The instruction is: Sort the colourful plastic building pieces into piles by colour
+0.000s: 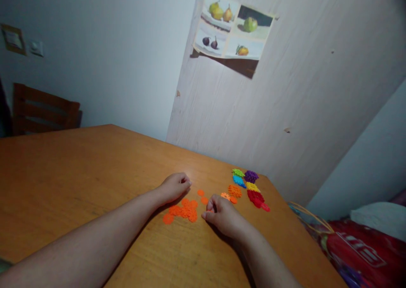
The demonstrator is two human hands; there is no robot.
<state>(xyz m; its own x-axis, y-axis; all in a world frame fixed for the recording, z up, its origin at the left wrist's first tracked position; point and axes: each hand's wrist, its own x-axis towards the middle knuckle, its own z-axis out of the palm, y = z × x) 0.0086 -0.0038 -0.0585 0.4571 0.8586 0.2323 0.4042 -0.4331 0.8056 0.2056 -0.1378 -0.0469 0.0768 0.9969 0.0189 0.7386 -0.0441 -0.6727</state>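
My left hand (175, 187) is closed in a loose fist on the table, just behind and to the left of a loose heap of orange plastic discs (184, 212). Whatever its curled fingers may hold is hidden. To the right of the heap, my right hand (224, 217) has thumb and fingers pinched together, with a bit of an orange disc (209, 211) showing between them. Two single orange discs (201, 192) lie between my hands. Just beyond my right hand are a pale orange flower-shaped piece (225, 196) and an orange pile (235, 190).
Near the right corner of the wooden table (79, 165) sit piles of notched pieces: green (238, 172), purple (251, 176), blue (238, 181), yellow (253, 187) and red (255, 197). A wall stands behind. A red bag (368, 245) is at the right, a chair (44, 108) far left.
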